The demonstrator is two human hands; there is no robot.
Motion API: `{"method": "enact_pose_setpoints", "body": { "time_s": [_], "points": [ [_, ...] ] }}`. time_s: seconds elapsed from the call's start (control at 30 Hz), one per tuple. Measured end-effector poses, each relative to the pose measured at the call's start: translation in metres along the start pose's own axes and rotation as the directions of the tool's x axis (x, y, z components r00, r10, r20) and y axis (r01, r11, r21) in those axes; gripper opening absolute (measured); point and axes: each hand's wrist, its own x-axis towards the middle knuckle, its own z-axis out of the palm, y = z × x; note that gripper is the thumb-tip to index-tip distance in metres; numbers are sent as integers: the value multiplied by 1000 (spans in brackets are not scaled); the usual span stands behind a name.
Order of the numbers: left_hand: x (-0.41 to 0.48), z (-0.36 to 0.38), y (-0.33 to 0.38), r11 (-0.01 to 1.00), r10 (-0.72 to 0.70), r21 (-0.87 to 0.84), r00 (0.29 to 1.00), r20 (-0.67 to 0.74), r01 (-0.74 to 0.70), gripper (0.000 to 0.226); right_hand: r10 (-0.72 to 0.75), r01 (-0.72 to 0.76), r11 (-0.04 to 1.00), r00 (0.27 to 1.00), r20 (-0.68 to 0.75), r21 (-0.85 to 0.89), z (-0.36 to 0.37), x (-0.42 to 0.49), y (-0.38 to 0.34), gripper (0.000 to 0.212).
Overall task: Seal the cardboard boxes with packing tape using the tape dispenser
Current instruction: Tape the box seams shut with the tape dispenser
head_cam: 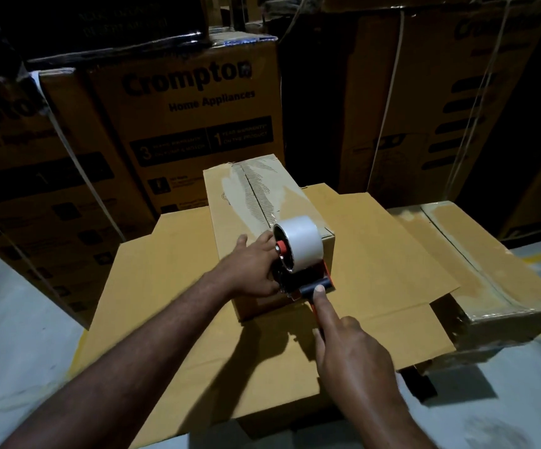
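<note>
Right hand [350, 348] grips tape dispenser [287, 264] by handle, forefinger on black roller. Left hand [254, 270] seemingly clasps its frame atop torn-faced cardboard box [246, 196], mid-frame.

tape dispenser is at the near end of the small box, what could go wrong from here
1. The index fingertip of the right hand presses the tape dispenser at its front end, where a cutter usually sits; it could get nicked.
2. The small box rests on loose cardboard flaps; a pull could slide it.
3. The tape on the seam already looks wrinkled, so it may bond poorly.
</note>
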Motion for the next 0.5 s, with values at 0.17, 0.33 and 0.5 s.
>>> {"method": "enact_pose_setpoints", "body": {
  "time_s": [0.17, 0.33, 0.5],
  "points": [
    [0, -7, 0, 936, -36, -346, 996, 76, 60, 56, 38, -37, 999, 999, 29, -35, 8, 1, -6, 80],
    [11, -2, -20, 928, -51, -362, 994, 98, 84, 29, 80, -80, 997, 997, 24, 7, 8, 7, -9, 78],
    [12, 0, -16, 885, -85, -460, 996, -16, 68, 27, 75, -77, 994, 997, 28, 75, 5, 8, -12, 68]
  ]
}}
